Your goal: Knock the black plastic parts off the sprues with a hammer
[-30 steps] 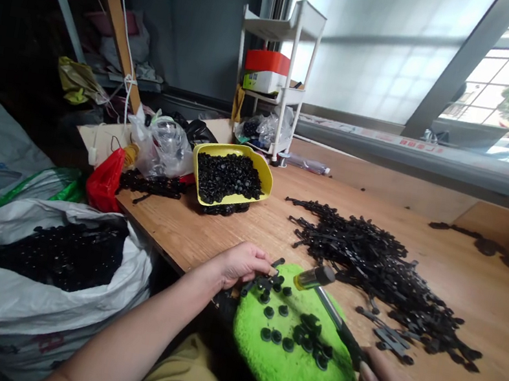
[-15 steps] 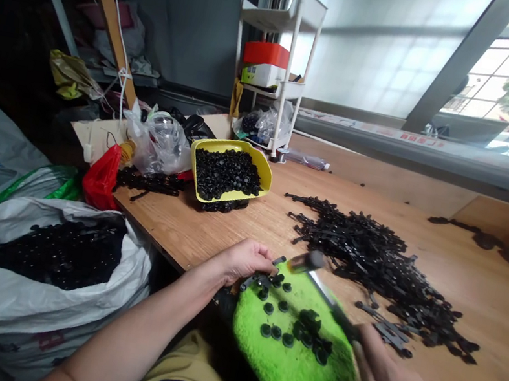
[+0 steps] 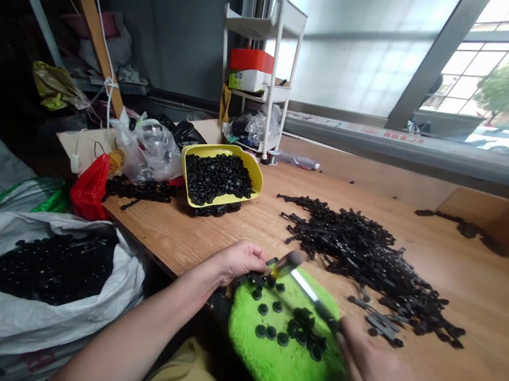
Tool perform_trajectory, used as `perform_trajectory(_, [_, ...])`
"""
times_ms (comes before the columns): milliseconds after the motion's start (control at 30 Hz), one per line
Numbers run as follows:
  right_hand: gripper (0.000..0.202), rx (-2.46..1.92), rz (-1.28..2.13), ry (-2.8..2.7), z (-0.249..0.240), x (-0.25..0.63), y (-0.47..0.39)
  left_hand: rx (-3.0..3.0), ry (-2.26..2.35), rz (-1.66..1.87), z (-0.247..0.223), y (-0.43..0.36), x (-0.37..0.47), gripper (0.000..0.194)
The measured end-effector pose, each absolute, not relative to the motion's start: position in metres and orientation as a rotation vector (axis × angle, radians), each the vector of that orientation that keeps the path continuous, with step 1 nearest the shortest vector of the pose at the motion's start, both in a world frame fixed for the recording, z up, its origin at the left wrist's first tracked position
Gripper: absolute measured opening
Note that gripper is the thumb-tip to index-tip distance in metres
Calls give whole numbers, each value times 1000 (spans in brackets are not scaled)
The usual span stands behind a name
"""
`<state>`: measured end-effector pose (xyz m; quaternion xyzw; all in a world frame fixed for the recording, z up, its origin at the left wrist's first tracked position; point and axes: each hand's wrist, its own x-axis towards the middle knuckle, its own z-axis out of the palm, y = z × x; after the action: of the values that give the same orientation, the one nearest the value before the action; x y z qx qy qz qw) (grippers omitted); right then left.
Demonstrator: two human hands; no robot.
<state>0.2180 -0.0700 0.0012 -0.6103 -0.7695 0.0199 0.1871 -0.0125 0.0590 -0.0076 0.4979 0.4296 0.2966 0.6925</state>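
Note:
My right hand point(image 3: 370, 359) grips the dark handle of a small mallet point(image 3: 310, 289) with a silvery shaft. Its blurred dark and yellow head is over the far-left edge of a fluffy bright-green pad point(image 3: 271, 377), close to my left fingertips. My left hand point(image 3: 242, 262) is closed in a pinch on a black plastic strip point(image 3: 253, 278) with round ends; the fingers partly hide it. Several loose round black caps point(image 3: 283, 339) lie on the pad, and a small cluster of black pieces point(image 3: 304, 321) sits right of its middle.
A heap of black strips point(image 3: 366, 253) covers the table point(image 3: 207, 235) beyond the pad. At the back left, a yellow scoop-shaped tray point(image 3: 255, 184) holds many black caps. A white sack point(image 3: 119, 285) of black parts stands left, and a white shelf rack point(image 3: 278, 43) behind.
The mallet head has come down and left, closer to my left fingertips. My left hand stays at the strip. The whole view has shifted slightly.

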Motion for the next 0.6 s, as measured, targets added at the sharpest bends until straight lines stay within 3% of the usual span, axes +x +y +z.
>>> perform_trajectory(167, [33, -1721, -11, -2088, -15, 236, -75, 1154, 1003, 619, -6, 57, -17, 27])
perform_trajectory(400, [42, -1772, 385, -1668, -62, 292, -105, 1259, 913, 701, -4, 49, -25, 28])
perform_trajectory(600, [50, -1497, 101, -1872, -84, 300, -113, 1450, 900, 671, -3, 49, -24, 22])
